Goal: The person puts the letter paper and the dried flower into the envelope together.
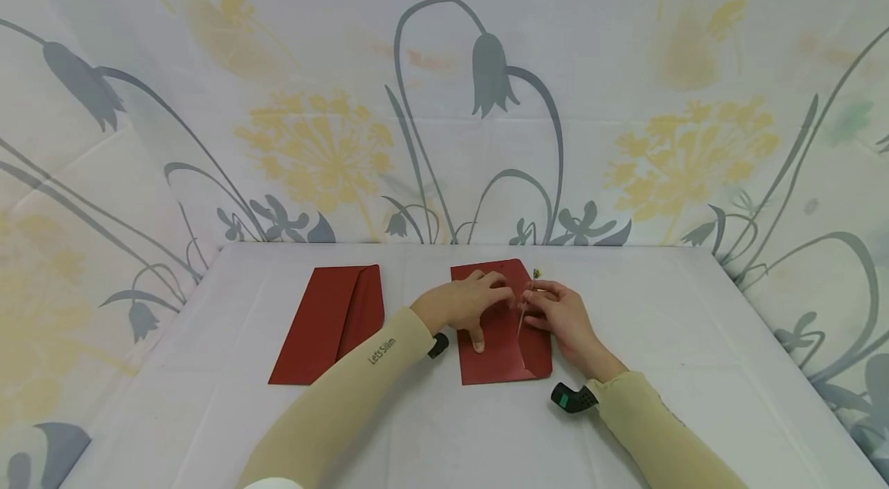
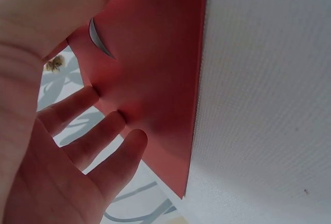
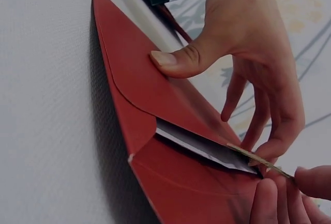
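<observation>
My left hand [image 1: 464,304] rests on a red paper envelope [image 1: 489,362], thumb on its face and fingertips near its opening. Its fingers [image 2: 111,167] touch the paper, seen in the left wrist view. In the right wrist view the envelope's mouth gapes and shows a pale inside [image 3: 201,149]. Between thumb and fingers, my right hand [image 1: 566,325] pinches a thin flower stem [image 3: 269,164] that lies across this opening. A small yellowish flower head [image 1: 537,274] tops the stem, above the right fingers. The stem's lower end is hard to make out.
Left of my hands lies a second red envelope [image 1: 316,319], partly behind the left sleeve. Each wrist wears a black camera, the right one [image 1: 573,398] with a green mark. White cloth covers the table [image 1: 479,435]; a flower-patterned curtain [image 1: 444,126] hangs behind it.
</observation>
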Motion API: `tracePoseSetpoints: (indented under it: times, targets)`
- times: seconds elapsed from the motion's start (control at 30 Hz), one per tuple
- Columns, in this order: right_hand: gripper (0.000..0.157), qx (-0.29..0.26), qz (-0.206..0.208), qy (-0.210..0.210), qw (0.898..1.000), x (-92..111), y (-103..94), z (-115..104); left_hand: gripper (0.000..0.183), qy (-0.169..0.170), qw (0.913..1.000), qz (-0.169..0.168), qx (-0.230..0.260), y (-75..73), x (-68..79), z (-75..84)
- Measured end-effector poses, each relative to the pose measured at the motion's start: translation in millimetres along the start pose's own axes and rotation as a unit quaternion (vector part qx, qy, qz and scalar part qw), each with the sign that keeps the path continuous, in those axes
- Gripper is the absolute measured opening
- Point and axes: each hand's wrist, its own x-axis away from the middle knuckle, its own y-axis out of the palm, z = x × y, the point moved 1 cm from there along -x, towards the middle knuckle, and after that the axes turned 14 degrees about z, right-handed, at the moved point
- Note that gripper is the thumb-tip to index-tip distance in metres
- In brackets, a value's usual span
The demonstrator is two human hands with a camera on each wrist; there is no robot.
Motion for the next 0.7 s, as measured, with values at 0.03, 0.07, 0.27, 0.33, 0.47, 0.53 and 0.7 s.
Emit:
tracePoseSetpoints:
  times: [0.03,0.07,0.27,0.33,0.47,0.53,0.7]
  targets:
    - [0.043,0.0,0.001,-0.002,1.0,0.1,-0.2,-0.1,0.076,0.001,1.0,0.0,-0.002,0.0,-0.1,-0.1]
    - [0.043,-0.002,0.004,-0.003,1.0,0.3,-0.3,-0.4,0.077,0.002,1.0,0.0,-0.003,-0.1,-0.1,-0.1]
    - [0.04,-0.003,0.004,-0.025,1.0,3.3,-0.2,-3.4,0.078,0.001,1.0,-0.001,-0.004,-0.8,0.6,0.5]
    - [0.038,-0.008,0.005,-0.027,1.0,3.8,0.9,-4.3,0.078,0.0,1.0,-0.001,-0.005,-1.3,0.8,0.7]
    - [0.037,-0.007,0.004,-0.028,1.0,4.3,5.1,-4.5,0.077,-0.001,1.0,0.001,0.0,-2.7,1.5,1.2]
    - [0.037,0.005,0.001,-0.026,1.0,5.0,7.5,-3.3,0.077,-0.003,1.0,0.001,0.006,-3.2,2.0,1.3]
    - [0.039,0.05,-0.006,-0.024,0.998,8.1,10.8,0.4,0.079,-0.008,0.9999,0.001,0.008,-3.0,3.6,-0.1]
